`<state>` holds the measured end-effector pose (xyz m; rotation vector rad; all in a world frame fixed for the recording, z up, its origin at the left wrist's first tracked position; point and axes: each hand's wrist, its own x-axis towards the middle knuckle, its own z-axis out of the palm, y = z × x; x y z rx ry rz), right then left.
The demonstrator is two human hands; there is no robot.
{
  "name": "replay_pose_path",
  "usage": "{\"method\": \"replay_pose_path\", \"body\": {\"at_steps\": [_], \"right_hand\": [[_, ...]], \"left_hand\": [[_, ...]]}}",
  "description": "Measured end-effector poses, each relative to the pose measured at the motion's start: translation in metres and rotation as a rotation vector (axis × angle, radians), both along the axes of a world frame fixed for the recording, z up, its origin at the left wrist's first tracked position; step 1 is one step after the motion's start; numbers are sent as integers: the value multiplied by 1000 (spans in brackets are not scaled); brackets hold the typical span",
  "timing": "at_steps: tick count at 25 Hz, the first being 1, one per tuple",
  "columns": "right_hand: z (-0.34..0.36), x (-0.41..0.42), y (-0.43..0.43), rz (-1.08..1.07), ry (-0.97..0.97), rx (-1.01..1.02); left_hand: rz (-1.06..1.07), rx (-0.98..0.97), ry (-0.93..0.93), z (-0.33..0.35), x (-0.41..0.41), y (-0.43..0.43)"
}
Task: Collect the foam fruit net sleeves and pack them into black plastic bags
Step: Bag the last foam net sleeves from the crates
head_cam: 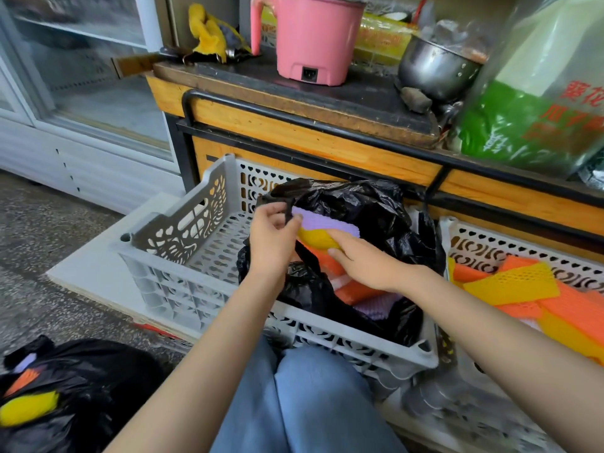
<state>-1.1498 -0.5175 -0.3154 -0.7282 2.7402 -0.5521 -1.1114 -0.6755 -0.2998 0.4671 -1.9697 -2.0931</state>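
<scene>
Left grip (274,238) pinches rim of black bag (366,207), keeping mouth open. Right grip (361,261) curled round sleeve bundle (323,228), purple and yellow, long axis crosswise, directly over mouth. Bag sits in grey crate (170,282). Next push, I judge: down, inward.

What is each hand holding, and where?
The left hand pinches the rim of the black bag; right hand grips the purple and yellow sleeves by their near edge.

Pink electric pot (313,37) (socket side out) near steel pot (434,71) on dark countertop (369,93).
</scene>
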Motion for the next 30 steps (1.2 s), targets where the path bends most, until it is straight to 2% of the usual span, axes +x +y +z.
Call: {"method": "replay_pose_path", "body": {"at_steps": [2, 5, 8, 11, 13, 16, 20, 23, 25, 27, 30], "right_hand": [[1, -7, 3, -98, 53, -7], [3, -28, 1, -284, 235, -90], [-8, -39, -8, -175, 361, 168], [-21, -32, -24, -48, 224, 243], [-21, -25, -31, 59, 177, 217], [-4, -10, -27, 105, 169, 91], [22, 28, 18, 117, 309, -91], [30, 53, 76, 6, 554, -229], [25, 57, 124, -178, 668, -292], [14, 54, 174, -371, 680, -277], [-12, 41, 251, -502, 566, -134]], "left_hand": [[20, -39, 72, 10, 7, -15], [34, -338, 160, 23, 24, -43], [91, -495, 177, 27, 38, -68], [125, -546, 179, 26, 44, -77], [124, -575, 190, 26, 47, -75], [78, -628, 217, 29, 48, -66], [-12, -875, 279, 31, 43, -42], [-41, -1092, 359, 29, 36, -10], [-66, -1224, 445, 29, 30, 25], [-145, -1262, 539, 29, 25, 66], [-335, -1236, 637, 26, 13, 132]]}}
